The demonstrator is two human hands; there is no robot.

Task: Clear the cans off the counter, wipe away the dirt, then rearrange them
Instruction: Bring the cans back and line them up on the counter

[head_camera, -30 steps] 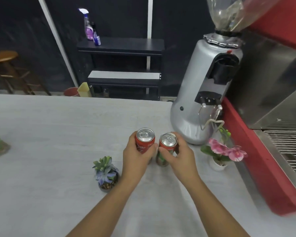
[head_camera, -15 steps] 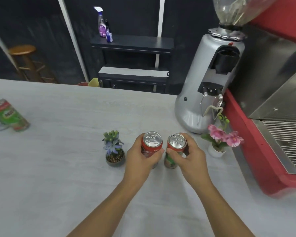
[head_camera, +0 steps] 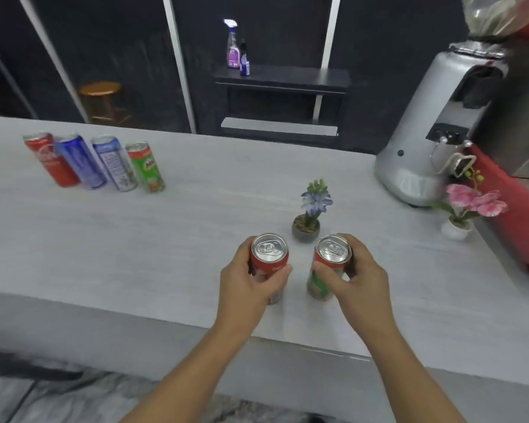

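My left hand (head_camera: 246, 288) is closed around a red can (head_camera: 269, 254), held upright over the grey counter (head_camera: 180, 239). My right hand (head_camera: 356, 279) grips a red and green can (head_camera: 330, 261), also upright, a little to the right of the first. Whether the two cans rest on the counter or hang just above it I cannot tell. At the far left of the counter stands a row of cans: a red can (head_camera: 51, 158), a blue can (head_camera: 80, 161), a white and blue can (head_camera: 115, 163) and a green can (head_camera: 145, 166).
A small pot with a blue flower (head_camera: 310, 212) stands just behind the held cans. A pink orchid in a white pot (head_camera: 468, 209) and a silver coffee grinder (head_camera: 434, 138) are at the right, beside a red espresso machine (head_camera: 513, 206). The counter's front edge runs just below my hands.
Both hands have carried their cans leftward and toward me, past the blue flower pot, away from the grinder. The view swung left, bringing the row of cans into sight.
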